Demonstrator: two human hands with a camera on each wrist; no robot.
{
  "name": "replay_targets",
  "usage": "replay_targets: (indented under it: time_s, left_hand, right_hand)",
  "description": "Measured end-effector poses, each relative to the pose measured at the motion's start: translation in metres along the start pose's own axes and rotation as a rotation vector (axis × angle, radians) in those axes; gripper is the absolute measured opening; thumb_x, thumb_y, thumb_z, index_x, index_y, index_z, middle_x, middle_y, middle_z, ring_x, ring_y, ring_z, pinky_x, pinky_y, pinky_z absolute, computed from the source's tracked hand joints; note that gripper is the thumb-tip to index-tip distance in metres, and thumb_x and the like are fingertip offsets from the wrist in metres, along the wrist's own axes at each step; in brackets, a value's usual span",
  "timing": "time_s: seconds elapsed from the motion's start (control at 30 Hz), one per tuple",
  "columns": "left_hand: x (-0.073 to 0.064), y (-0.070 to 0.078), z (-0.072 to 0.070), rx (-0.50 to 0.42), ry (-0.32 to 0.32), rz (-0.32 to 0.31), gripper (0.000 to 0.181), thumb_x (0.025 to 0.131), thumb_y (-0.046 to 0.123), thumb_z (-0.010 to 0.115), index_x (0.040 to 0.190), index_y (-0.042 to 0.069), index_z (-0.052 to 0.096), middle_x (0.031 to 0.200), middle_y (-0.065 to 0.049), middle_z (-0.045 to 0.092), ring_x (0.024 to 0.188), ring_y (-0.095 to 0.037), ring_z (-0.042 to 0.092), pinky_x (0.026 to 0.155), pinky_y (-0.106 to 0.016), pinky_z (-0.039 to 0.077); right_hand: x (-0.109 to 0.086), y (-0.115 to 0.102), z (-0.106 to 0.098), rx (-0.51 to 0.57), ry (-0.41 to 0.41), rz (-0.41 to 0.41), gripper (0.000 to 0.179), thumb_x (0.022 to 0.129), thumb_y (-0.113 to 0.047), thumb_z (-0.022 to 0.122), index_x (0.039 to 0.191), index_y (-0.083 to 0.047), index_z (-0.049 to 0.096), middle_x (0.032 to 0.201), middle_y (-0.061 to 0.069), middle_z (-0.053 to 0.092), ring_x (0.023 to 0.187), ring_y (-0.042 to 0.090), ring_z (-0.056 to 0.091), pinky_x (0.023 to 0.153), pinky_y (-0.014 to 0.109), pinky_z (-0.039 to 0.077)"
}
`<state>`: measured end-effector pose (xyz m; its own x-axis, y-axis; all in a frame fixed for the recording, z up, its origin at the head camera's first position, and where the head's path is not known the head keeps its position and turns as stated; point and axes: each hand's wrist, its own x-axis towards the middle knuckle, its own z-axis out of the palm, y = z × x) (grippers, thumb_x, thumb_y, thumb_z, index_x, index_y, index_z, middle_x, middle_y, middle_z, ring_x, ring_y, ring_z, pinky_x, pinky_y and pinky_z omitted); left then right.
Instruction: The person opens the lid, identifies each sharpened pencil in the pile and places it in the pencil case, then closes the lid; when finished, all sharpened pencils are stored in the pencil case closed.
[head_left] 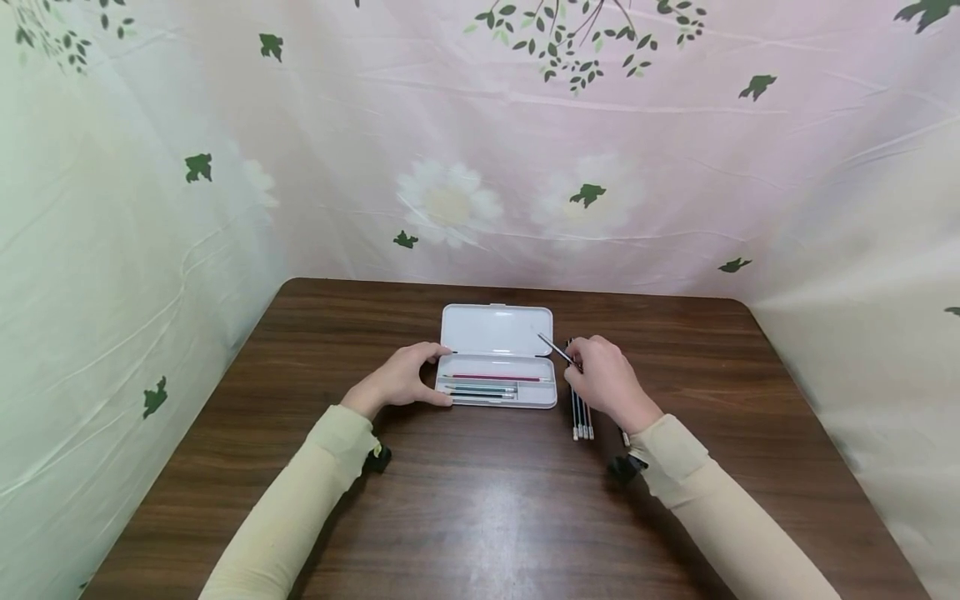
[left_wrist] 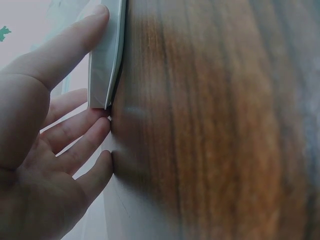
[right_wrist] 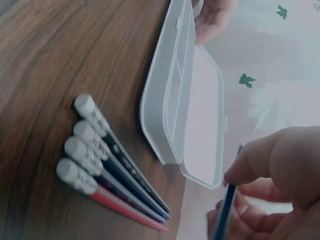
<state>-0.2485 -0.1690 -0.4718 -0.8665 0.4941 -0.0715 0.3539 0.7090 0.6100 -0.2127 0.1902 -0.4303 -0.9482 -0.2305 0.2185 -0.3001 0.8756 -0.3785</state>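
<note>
Case [head_left: 537,398]: it lay open on the wooden table [head_left: 480,517], its lid [head_left: 491,329] hinged away from you. Several pencils lay inside, a red one [head_left: 497,378] farthest back.
Left hand [head_left: 399,379]: you had it clamped on the case's left end, thumb against the near wall, fingers reaching round toward the back.
Right hand [head_left: 609,382]: thumb and fingers were together on a dark blue pencil [right_wrist: 228,202], raised just beyond the case's right end, its tip angled toward the lid.
Four pencils [right_wrist: 127,180]: they lay side by side on the table, right of the case, white erasers toward you.
Pinch risk: a loose or rolling pinch could have let the blue pencil swing or drop; its long free front could have struck the lid.
Row risk: a low right hand might have brushed the four pencils and sent them rolling.
Case risk: had your left thumb eased off, a knock could have slid the case.
Fit risk: a pencil laid across the red one might have sat proud of the rim.
</note>
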Motion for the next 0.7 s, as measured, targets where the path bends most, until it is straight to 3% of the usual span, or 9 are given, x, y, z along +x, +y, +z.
replay_targets:
  time_s: [0.23, 0.4, 0.7]
  left_hand:
    - [0.0, 0.0, -0.001, -0.002, 0.004, 0.002, 0.088, 0.076, 0.042, 0.096, 0.148, 0.01, 0.056, 0.143, -0.008, 0.06, 0.127, -0.027, 0.055, 0.112, -0.046, 0.045]
    - [0.001, -0.002, 0.0, 0.0, 0.007, 0.006, 0.088, 0.077, 0.042, 0.095, 0.148, 0.011, 0.056, 0.142, -0.008, 0.06, 0.127, -0.026, 0.055, 0.112, -0.046, 0.045]
    - [0.001, 0.0, 0.001, -0.007, 0.007, 0.0, 0.087, 0.076, 0.041, 0.096, 0.148, 0.01, 0.056, 0.14, -0.007, 0.061, 0.127, -0.026, 0.055, 0.112, -0.045, 0.045]
  right_hand:
    - [0.014, -0.01, 0.014, 0.017, -0.027, -0.138, 0.019, 0.093, 0.002, 0.065, 0.107, 0.001, 0.078, 0.098, 0.015, 0.07, 0.091, 0.027, 0.065, 0.077, 0.045, 0.059]
    - [0.025, -0.018, 0.025, 0.017, -0.064, -0.161, 0.019, 0.095, 0.002, 0.068, 0.109, -0.002, 0.079, 0.105, 0.015, 0.072, 0.097, 0.028, 0.069, 0.084, 0.047, 0.06]
    - [0.042, -0.037, 0.051, -0.001, -0.12, -0.216, 0.018, 0.094, 0.005, 0.071, 0.106, -0.005, 0.081, 0.101, 0.01, 0.075, 0.096, 0.024, 0.071, 0.088, 0.042, 0.06]
